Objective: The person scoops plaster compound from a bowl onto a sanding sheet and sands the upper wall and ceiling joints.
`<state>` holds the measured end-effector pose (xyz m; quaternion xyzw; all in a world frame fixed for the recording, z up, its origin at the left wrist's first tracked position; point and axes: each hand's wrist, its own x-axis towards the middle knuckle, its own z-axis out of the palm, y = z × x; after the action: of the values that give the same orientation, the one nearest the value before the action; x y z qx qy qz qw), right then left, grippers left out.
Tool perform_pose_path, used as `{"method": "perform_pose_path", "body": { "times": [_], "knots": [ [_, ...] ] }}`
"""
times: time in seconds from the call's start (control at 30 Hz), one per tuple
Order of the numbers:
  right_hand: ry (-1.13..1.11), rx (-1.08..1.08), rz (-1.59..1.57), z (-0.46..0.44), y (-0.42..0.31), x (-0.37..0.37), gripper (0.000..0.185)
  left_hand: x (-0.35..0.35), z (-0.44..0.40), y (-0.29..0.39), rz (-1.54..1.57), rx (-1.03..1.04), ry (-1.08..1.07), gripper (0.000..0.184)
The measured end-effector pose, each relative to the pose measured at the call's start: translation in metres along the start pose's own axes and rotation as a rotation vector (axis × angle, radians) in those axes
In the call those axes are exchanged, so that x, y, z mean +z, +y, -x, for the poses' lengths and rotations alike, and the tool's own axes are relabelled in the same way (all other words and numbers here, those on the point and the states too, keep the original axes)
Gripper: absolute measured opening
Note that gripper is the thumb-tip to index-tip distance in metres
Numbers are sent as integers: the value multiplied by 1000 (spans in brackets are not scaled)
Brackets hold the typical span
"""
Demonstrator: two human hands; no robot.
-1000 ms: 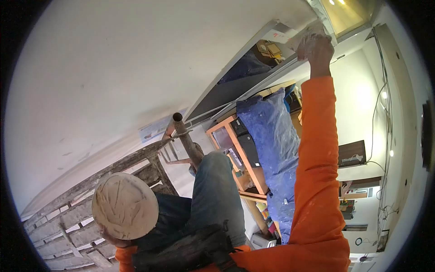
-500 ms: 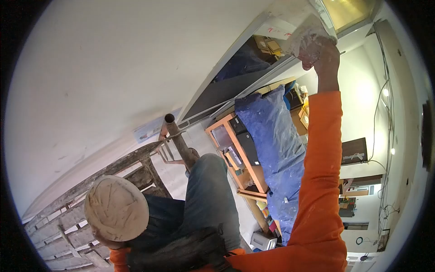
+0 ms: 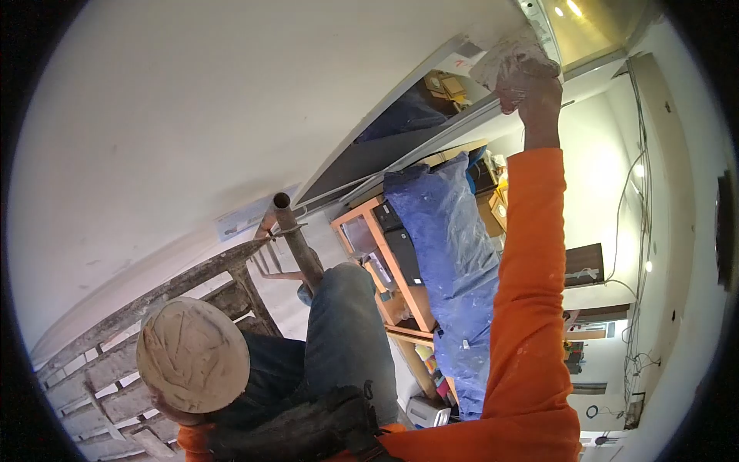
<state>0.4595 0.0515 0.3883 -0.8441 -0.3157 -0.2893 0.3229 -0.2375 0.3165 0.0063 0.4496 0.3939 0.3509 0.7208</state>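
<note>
My right hand [image 3: 536, 86] is raised high on a stretched arm. Closed around a plaster-smeared putty knife [image 3: 496, 65], it is at the wall beside the window frame; the blade's edge is hard to make out. Low on the left, my left hand [image 3: 171, 410] supports a round bowl of plaster [image 3: 194, 354] from beneath. Its fingers are mostly hidden under the bowl, whose pale contents show ridges and scrape marks.
Slatted wooden scaffold boards [image 3: 115, 389] lie below on the left, beside an upright metal pipe [image 3: 296, 242]. A blue plastic sheet [image 3: 454, 239] covers furniture near an orange-framed cabinet [image 3: 389, 277]. Loose cables [image 3: 643, 192] hang along the right side.
My right hand and putty knife have shifted slightly left and up in view. The surroundings also slide left as the camera turns a little. The bowl stays in my left hand.
</note>
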Motion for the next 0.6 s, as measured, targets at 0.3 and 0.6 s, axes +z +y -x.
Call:
{"method": "perform_pose_path", "body": {
  "times": [0.3,0.6],
  "knots": [
    [30,-448,355,67,-196,49,14,-31,-13,-41,-28,94,103,55],
    [-65,-119,289,110,-103,17,12,17,-19,2,457,-70,-137,70]
  ]
}}
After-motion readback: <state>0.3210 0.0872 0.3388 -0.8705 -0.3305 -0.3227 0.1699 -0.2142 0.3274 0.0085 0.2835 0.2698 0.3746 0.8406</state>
